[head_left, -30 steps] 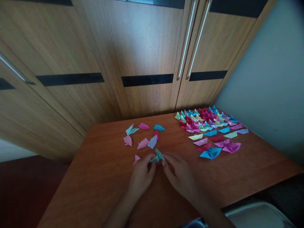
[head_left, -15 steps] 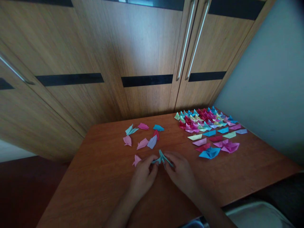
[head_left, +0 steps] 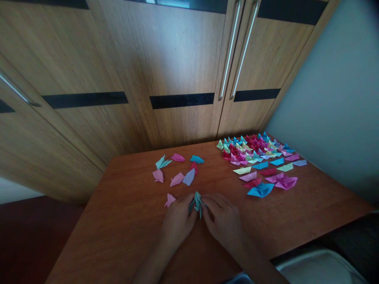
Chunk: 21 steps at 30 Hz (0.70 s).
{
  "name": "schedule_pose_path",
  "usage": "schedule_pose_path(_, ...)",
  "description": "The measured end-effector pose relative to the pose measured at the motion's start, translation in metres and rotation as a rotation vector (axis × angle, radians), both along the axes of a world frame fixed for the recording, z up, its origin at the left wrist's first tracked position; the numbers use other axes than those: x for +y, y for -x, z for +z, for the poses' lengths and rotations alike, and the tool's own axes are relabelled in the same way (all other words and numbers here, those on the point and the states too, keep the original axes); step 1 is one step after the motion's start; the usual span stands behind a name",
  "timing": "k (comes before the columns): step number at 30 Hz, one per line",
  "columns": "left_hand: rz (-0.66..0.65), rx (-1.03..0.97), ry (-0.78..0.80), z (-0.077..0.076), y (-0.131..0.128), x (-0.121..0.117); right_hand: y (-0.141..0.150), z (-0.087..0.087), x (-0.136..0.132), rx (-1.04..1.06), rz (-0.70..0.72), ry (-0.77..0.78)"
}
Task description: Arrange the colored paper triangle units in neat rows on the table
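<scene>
A light green folded paper crane [head_left: 197,202] is held between my two hands above the near middle of the table. The fingers of my left hand [head_left: 178,215] pinch its left side, and those of my right hand [head_left: 222,216] grip its right side. My fingers hide part of the folds. Just left of my left hand lies a pink folded paper piece [head_left: 169,200]. Beyond the hands, several more folded pieces are scattered, among them a lilac one [head_left: 189,177], a pink one [head_left: 177,179] and a blue one [head_left: 197,159].
Many small paper boats [head_left: 251,148] stand in rows at the table's back right corner. Flat folded strips and a larger blue paper boat [head_left: 261,190] lie in front. A wooden cabinet [head_left: 180,126] backs the brown table [head_left: 118,221]. A dark object [head_left: 240,278] shows at the bottom edge.
Both hands have come slightly closer together and nearer to me. The light green paper has turned and is narrower between the fingers. The view has shifted a little.
</scene>
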<state>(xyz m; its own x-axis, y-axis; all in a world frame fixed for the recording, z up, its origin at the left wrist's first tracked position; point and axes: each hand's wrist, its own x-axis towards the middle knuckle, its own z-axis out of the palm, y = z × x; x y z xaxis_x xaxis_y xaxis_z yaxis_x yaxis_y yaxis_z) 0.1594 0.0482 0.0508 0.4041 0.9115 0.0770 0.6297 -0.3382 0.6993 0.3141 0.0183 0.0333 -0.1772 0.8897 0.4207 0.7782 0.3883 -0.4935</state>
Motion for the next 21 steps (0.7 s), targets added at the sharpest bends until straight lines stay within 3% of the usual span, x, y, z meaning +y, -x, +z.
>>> schedule_pose_path(6,-0.074,-0.099,0.066,0.003,0.005,0.001,-0.005,0.006,0.006,0.147,0.033,0.136)
schedule_pose_path(13,-0.283,-0.361,0.459,0.009,0.031,0.006,-0.028,0.021,0.021,0.621,0.337,0.683)
schedule_pose_path(21,-0.241,-0.379,0.447,0.012,0.031,0.008,-0.027,0.027,0.020,0.625,0.300,0.660)
